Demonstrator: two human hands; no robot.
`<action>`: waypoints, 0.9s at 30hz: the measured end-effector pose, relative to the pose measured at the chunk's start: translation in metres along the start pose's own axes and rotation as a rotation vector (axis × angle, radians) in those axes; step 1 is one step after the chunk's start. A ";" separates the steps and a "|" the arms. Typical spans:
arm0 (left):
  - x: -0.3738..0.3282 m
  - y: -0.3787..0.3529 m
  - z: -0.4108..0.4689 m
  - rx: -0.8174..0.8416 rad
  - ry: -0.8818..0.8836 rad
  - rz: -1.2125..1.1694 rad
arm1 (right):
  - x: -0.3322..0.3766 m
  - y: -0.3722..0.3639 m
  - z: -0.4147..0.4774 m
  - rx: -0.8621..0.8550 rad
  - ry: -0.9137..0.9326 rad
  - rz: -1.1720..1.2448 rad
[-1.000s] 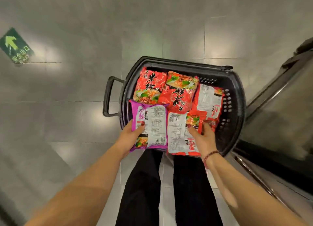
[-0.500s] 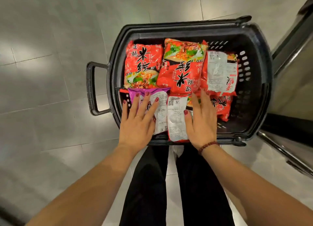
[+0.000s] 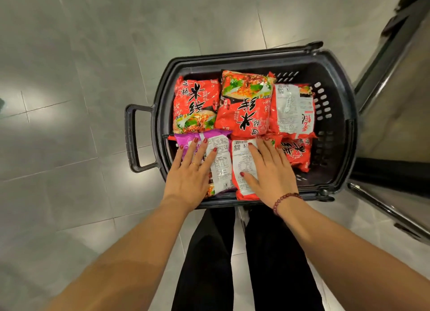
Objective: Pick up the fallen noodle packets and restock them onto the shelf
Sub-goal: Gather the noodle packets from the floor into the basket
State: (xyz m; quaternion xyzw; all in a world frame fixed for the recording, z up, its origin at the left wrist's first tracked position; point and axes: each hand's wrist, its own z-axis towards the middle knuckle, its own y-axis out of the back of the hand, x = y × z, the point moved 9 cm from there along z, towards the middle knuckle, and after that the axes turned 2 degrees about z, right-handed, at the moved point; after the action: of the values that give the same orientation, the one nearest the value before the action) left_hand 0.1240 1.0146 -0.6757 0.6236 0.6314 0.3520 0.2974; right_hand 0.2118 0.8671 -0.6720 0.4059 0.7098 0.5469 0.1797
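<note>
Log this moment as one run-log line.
left hand: flat on purple packet | right hand: flat on red packet | basket: holds packets

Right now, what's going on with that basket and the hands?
A person stands over a black basket on the tiled floor, both hands flat on noodle packets inside it. The left hand lies on a purple packet, the right hand on a red packet turned label side up. Neither hand grips anything. More red packets fill the far half. No packets are visible on the floor.
</note>
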 end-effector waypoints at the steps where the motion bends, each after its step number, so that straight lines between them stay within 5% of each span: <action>1: -0.002 0.012 -0.006 0.008 -0.013 0.013 | 0.000 0.012 -0.005 -0.010 -0.012 0.012; 14: -0.097 0.248 -0.120 -0.331 -0.457 -0.112 | -0.036 0.220 -0.179 -0.243 -0.323 0.139; 27: -0.389 0.350 -0.231 -0.397 -1.121 0.158 | -0.164 0.264 -0.505 -0.470 -1.136 0.324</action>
State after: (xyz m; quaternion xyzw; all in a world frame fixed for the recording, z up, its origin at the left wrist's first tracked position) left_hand 0.1561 0.6010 -0.2821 0.6918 0.2521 0.1017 0.6690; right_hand 0.0583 0.4407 -0.2892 0.6846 0.2947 0.4077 0.5275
